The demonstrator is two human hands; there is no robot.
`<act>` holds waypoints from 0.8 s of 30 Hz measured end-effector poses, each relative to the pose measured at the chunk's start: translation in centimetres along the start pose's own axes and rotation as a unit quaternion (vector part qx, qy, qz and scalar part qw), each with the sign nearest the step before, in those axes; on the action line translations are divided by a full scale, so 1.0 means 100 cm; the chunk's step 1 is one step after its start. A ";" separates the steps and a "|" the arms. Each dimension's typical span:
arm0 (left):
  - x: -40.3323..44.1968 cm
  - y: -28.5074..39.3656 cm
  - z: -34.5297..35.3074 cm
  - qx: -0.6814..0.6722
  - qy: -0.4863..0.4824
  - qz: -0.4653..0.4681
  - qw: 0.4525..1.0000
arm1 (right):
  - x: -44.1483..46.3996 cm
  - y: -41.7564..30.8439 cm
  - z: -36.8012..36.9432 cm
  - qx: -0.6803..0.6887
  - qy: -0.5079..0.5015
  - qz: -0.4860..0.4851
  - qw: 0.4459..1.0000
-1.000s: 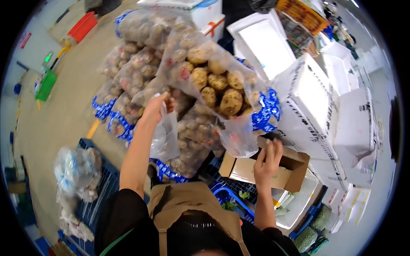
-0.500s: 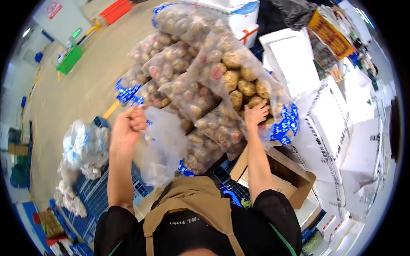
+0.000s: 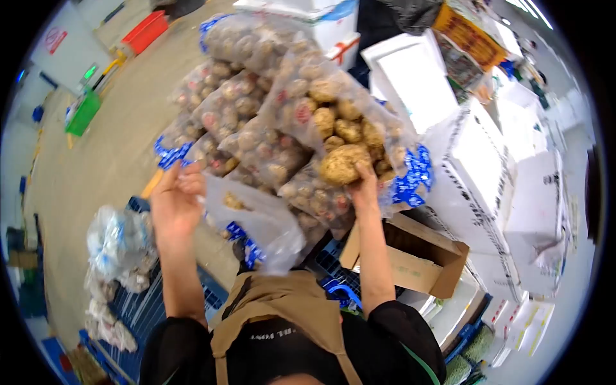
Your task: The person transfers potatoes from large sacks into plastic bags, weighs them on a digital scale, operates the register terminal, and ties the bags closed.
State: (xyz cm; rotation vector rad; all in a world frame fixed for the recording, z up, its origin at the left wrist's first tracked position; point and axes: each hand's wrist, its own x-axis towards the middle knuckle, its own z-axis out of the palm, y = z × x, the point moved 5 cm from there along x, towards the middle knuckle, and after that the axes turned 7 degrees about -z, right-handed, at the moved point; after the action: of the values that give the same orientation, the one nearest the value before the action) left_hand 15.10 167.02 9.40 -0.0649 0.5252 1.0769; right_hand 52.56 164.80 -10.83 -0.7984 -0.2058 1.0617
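A big potato point(image 3: 341, 165) is held in my right hand point(image 3: 364, 188), at the mouth of an opened mesh-like clear sack of potatoes point(image 3: 348, 131). Blue printed trim point(image 3: 414, 176) runs along that sack's rim. My left hand point(image 3: 178, 192) pinches the edge of a thin clear plastic bag point(image 3: 273, 221), which hangs toward my apron. A small yellowish shape shows through the bag's upper part; I cannot tell whether it is inside. Several filled potato sacks point(image 3: 273, 149) lie piled between and beyond my hands.
An open cardboard box point(image 3: 410, 256) stands below my right forearm. White foam boxes point(image 3: 471, 173) are stacked to the right. At the left, bundled plastic bags point(image 3: 119, 240) sit by a blue pallet point(image 3: 144, 301). Green point(image 3: 83, 113) and red point(image 3: 145, 32) crates stand on the floor farther off.
My right hand has come up out of the opened sack with a potato and moved left. The plastic bag in my left hand has swung right and spread. The whole view has shifted slightly.
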 end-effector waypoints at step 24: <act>-0.046 -0.034 -0.168 0.042 0.187 -0.081 0.978 | 0.062 0.039 0.034 -0.673 0.125 -0.129 0.718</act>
State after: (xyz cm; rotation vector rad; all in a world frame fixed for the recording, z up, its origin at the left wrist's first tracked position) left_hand 10.02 156.52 -3.94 -0.2363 0.8893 0.8842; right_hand 51.19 172.65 -12.41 -2.1400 -0.8872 0.3599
